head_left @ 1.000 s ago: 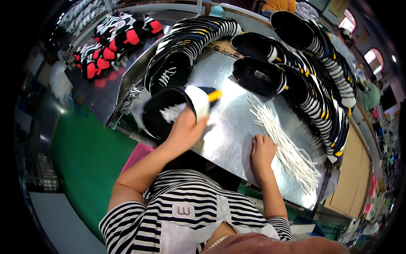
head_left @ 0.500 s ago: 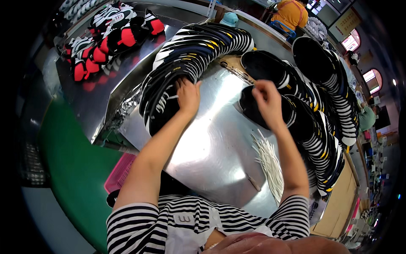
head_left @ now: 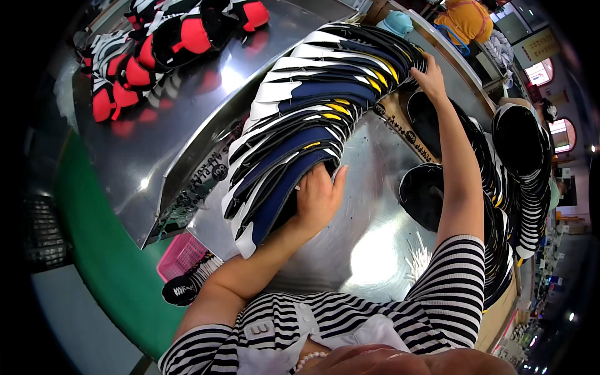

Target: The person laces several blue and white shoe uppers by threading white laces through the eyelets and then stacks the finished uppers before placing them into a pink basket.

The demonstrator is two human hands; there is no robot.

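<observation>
A long curved row of nested shoe uppers (head_left: pixel 300 131), white, navy and black with yellow marks, lies across the metal table in front of me. My left hand (head_left: pixel 319 197) grips its near end, with the fingers tucked inside the last upper and partly hidden. At the far end, my right hand (head_left: pixel 430 80) bends its fingers around the last uppers. The row is held between both hands, its toe sides facing left.
More nested black uppers (head_left: pixel 525 144) stand in rows on the right. White laces (head_left: pixel 417 257) lie on the table (head_left: pixel 356 231) near my right elbow. Red, black and white uppers (head_left: pixel 194 34) rest on the metal surface at left. A pink basket (head_left: pixel 181 253) is below the table edge.
My right hand has moved from above the right-hand uppers to the far end of the long row. The row has turned, showing more of its white and navy sides.
</observation>
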